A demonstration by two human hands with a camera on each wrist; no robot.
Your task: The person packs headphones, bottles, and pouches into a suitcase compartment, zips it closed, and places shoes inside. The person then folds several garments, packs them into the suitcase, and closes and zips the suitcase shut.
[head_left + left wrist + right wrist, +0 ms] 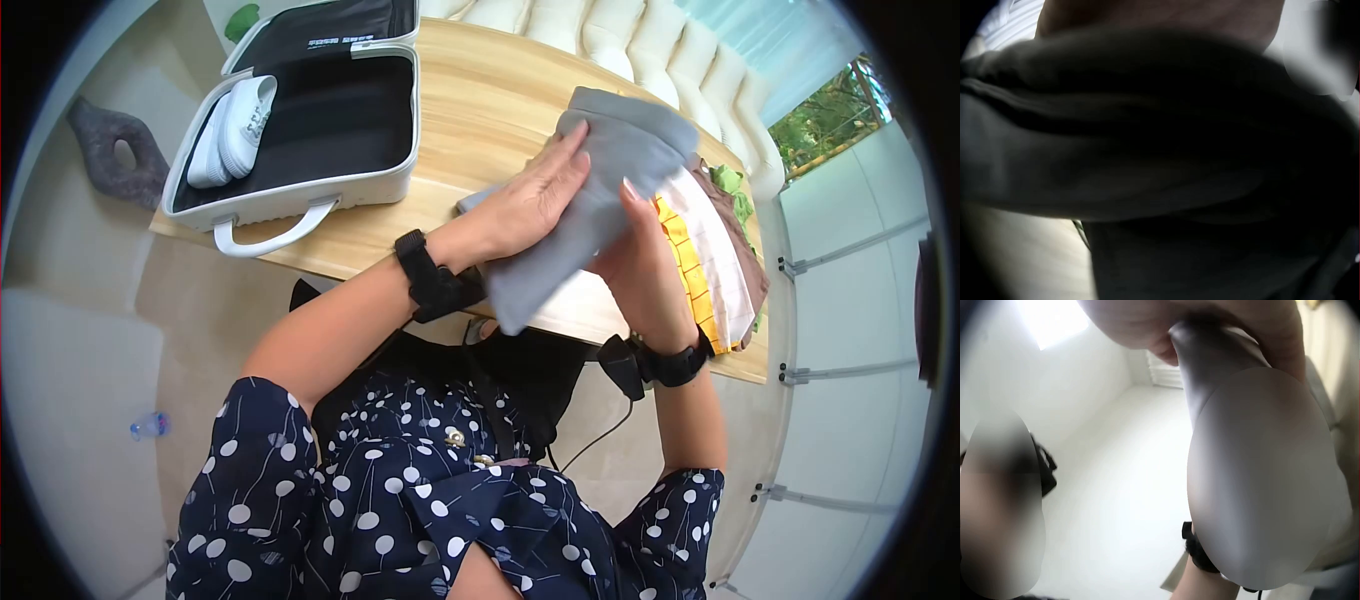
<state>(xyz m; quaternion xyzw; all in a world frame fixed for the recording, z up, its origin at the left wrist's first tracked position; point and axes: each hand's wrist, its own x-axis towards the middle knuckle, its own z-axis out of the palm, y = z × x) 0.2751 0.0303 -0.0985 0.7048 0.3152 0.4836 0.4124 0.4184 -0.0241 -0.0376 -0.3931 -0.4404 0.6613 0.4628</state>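
Observation:
A folded grey garment (pixel 610 200) is held up over the wooden table in front of the body. My left hand (pixel 530 200) lies along its upper face with straight fingers. From the other side my right hand (pixel 645 275) grips it, thumb on the near face and the other fingers hidden behind. In the right wrist view the grey fabric (pixel 1200 356) runs between thumb and fingers. Dark folds of the garment (pixel 1116 169) fill most of the left wrist view. To the right of the hands lie clothes: a yellow piece (pixel 682 270), a pale pink one (pixel 718 250) and a brown one (pixel 757 275).
An open white suitcase (pixel 408 170) with black lining stands at the table's left end, holding a pair of white shoes (pixel 240 130). Its handle (pixel 280 238) sticks out past the near edge of the table (pixel 470 85). Pale padded seating (pixel 610 40) runs along the far side.

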